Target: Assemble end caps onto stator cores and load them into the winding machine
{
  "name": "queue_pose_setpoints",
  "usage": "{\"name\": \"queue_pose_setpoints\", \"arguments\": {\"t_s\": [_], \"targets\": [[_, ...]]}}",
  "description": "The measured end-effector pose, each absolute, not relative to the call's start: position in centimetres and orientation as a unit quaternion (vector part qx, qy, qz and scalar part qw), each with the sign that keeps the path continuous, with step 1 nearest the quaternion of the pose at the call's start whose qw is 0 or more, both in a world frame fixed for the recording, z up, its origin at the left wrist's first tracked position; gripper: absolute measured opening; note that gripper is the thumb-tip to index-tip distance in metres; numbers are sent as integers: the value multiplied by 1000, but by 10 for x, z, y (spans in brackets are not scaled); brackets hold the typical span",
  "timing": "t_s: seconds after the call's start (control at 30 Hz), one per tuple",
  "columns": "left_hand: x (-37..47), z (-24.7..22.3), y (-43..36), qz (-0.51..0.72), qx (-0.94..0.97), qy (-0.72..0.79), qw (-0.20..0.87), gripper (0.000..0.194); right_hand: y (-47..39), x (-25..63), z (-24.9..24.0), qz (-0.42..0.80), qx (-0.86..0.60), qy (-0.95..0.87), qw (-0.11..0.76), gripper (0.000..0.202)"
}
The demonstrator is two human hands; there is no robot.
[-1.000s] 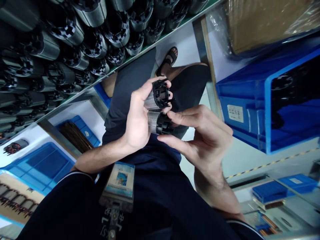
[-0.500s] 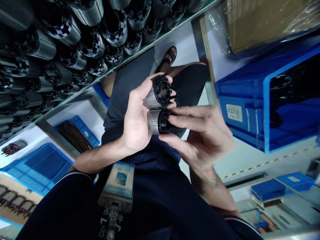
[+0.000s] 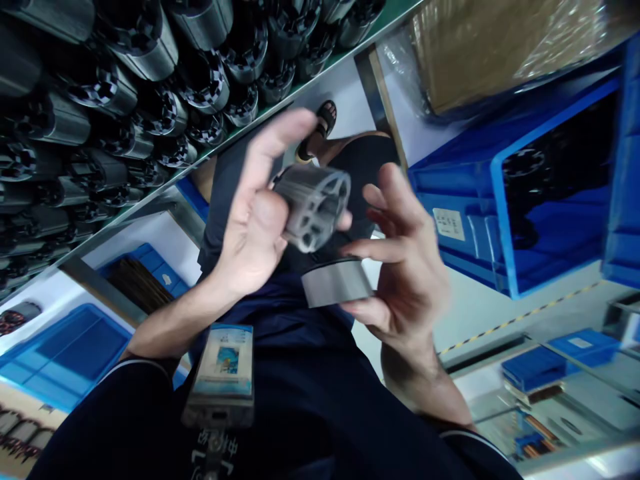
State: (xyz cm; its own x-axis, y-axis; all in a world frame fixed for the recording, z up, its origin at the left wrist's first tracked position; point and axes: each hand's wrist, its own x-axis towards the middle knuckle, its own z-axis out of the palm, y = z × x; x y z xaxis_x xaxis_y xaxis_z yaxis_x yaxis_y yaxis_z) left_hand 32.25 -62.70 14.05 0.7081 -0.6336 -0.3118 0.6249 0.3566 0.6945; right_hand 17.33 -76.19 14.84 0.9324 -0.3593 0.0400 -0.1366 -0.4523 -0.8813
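My left hand (image 3: 255,227) holds a grey metal cylinder (image 3: 315,203) with slots and a hollow centre; its open end faces right and is slightly blurred. A second metal cylinder (image 3: 336,285), lying on its side just below the first, is pinched between the thumb and fingers of my right hand (image 3: 407,267). The two cylinders are apart. Rows of similar cylinders (image 3: 200,80) with black slotted ends stand on the bench at the upper left.
A blue crate (image 3: 455,193) with dark parts inside is at the right, under a plastic-wrapped carton (image 3: 470,53). The green bench edge (image 3: 280,113) runs diagonally. Blue bins (image 3: 65,353) sit at the lower left.
The two cylinders were side by side in my left hand. Now my right hand holds the lower one apart, and both pieces have turned. The view has shifted slightly.
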Motion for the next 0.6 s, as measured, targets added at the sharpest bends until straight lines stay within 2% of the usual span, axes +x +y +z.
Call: {"name": "queue_pose_setpoints", "arguments": {"t_s": [0.1,0.17,0.27,0.33,0.4,0.43,0.5,0.6], "targets": [[311,132,-633,-496,364,29,788,86,-761,181,150,-114,-867,94,476,43],[304,123,-631,-582,322,79,742,79,-772,178,152,-67,-877,101,465,38],[296,105,-624,-690,259,192,648,53,-819,156,153,-82,-878,224,415,31],[293,97,-621,-699,252,276,609,47,-868,136,144,-152,-868,350,317,35],[294,93,-623,-654,281,349,610,51,-920,117,129,-182,-839,467,210,26],[295,92,-624,-627,296,375,615,52,-942,110,120,-149,-813,537,167,21],[301,92,-627,-594,313,400,623,52,-976,100,104,-8,-779,615,121,23],[310,92,-628,-603,314,379,627,53,-996,94,91,132,-776,605,120,16]]}}
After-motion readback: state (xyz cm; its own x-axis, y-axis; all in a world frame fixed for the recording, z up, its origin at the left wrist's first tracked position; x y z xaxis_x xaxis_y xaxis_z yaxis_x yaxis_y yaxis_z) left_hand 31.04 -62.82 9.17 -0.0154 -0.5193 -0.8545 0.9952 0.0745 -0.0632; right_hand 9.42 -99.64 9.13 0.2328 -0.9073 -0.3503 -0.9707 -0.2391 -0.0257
